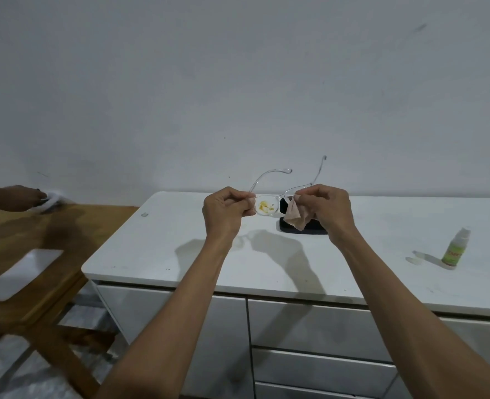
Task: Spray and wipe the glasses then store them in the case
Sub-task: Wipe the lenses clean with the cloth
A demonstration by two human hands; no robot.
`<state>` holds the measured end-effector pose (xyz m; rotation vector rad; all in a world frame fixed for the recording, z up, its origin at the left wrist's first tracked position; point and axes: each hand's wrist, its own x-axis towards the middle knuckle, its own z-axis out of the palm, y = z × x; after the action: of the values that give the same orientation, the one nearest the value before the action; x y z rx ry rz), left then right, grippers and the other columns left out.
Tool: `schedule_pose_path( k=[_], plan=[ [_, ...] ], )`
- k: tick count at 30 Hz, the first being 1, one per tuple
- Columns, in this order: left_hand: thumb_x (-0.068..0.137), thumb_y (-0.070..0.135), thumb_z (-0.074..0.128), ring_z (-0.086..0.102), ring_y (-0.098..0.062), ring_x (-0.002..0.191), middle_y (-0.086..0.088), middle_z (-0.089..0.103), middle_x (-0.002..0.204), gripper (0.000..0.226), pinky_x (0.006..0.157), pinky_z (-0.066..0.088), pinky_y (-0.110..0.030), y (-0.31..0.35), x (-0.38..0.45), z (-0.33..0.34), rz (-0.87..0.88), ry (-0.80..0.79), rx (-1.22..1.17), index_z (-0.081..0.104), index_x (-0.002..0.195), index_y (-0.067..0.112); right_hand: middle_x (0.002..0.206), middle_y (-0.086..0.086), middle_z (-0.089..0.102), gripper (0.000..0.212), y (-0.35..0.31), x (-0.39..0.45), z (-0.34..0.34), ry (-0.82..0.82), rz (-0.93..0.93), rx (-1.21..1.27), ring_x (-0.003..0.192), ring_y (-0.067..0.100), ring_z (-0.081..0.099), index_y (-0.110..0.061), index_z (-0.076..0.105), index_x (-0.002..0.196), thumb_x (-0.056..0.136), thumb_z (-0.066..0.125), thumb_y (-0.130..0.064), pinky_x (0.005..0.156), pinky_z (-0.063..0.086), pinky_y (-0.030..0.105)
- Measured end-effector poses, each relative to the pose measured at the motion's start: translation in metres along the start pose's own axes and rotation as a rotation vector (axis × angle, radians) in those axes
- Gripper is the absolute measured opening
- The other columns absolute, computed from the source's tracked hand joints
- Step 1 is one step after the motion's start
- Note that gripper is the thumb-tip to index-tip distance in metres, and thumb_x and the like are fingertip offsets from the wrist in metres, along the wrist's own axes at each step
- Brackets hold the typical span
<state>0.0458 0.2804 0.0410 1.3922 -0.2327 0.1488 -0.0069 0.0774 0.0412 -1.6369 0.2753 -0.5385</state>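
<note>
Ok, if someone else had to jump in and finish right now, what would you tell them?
Left hand: pinching the glasses by one end of the frame, held up over the counter.
Right hand: pressing the cloth on the other lens.
Case: dark, on the counter behind the hands.
Spray bottle: standing at the right, its cap off beside it.
Done: wiping has started.
Left: the lens by the left hand has a yellow smear; clean it, then put the glasses in the case.
</note>
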Motion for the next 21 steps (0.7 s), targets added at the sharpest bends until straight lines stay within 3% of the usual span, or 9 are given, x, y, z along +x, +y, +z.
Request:
schedule_pose_path(
  k=[5,10,13,15,19,21],
  plan=[
    [0.080,-0.014,0.074,0.070,-0.025,0.066,-0.018,0.077,0.083,0.010,0.067,0.062,-0.029,0.000,-0.002,0.002,-0.003,0.045,-0.021,0.071,0.078,-0.004,0.077,-0.007,0.078,0.006,0.003,-0.008,0.013,0.175,-0.088,-0.050,0.080,0.013,0.074,-0.025,0.082,0.084,0.081,0.079,-0.023,0.080,0.062,0.038],
    [0.079,-0.013,0.075,0.073,-0.024,0.070,-0.014,0.078,0.080,0.018,0.068,0.063,-0.031,0.000,-0.003,0.005,0.021,0.095,-0.022,0.072,0.073,0.003,0.081,-0.003,0.075,0.008,0.009,-0.023,0.031,0.356,-0.176,0.046,0.073,0.001,0.066,-0.016,0.080,0.093,0.090,0.072,-0.016,0.069,0.048,0.013],
    [0.079,-0.013,0.075,0.074,-0.021,0.071,-0.010,0.078,0.078,0.023,0.070,0.064,-0.034,-0.001,-0.004,0.008,0.040,0.124,-0.005,0.072,0.071,0.008,0.088,0.000,0.074,0.009,0.010,-0.032,0.045,0.477,-0.139,0.163,0.083,0.009,0.068,-0.014,0.076,0.096,0.094,0.068,-0.015,0.065,0.047,0.006],
    [0.080,-0.013,0.075,0.075,-0.020,0.070,-0.006,0.079,0.076,0.023,0.072,0.064,-0.035,-0.001,-0.005,0.008,0.048,0.143,-0.004,0.072,0.071,0.009,0.088,0.000,0.069,0.010,0.010,-0.035,0.052,0.544,-0.058,0.235,0.084,0.014,0.065,-0.012,0.074,0.099,0.095,0.066,-0.015,0.063,0.046,0.008],
    [0.082,-0.012,0.074,0.073,-0.021,0.069,0.000,0.077,0.068,0.021,0.073,0.064,-0.035,-0.002,-0.003,0.005,0.065,0.170,-0.037,0.072,0.073,0.007,0.095,-0.005,0.071,0.007,0.011,-0.037,0.064,0.537,0.062,0.367,0.098,0.017,0.068,-0.019,0.074,0.097,0.094,0.068,-0.019,0.088,0.058,0.034],
    [0.082,-0.011,0.075,0.072,-0.021,0.068,-0.001,0.076,0.067,0.015,0.073,0.064,-0.036,-0.002,-0.001,0.004,0.075,0.189,-0.045,0.072,0.076,0.003,0.094,-0.003,0.073,0.008,0.010,-0.040,0.071,0.469,0.076,0.424,0.096,0.018,0.068,-0.025,0.073,0.091,0.093,0.069,-0.018,0.093,0.058,0.042]
  ],
)
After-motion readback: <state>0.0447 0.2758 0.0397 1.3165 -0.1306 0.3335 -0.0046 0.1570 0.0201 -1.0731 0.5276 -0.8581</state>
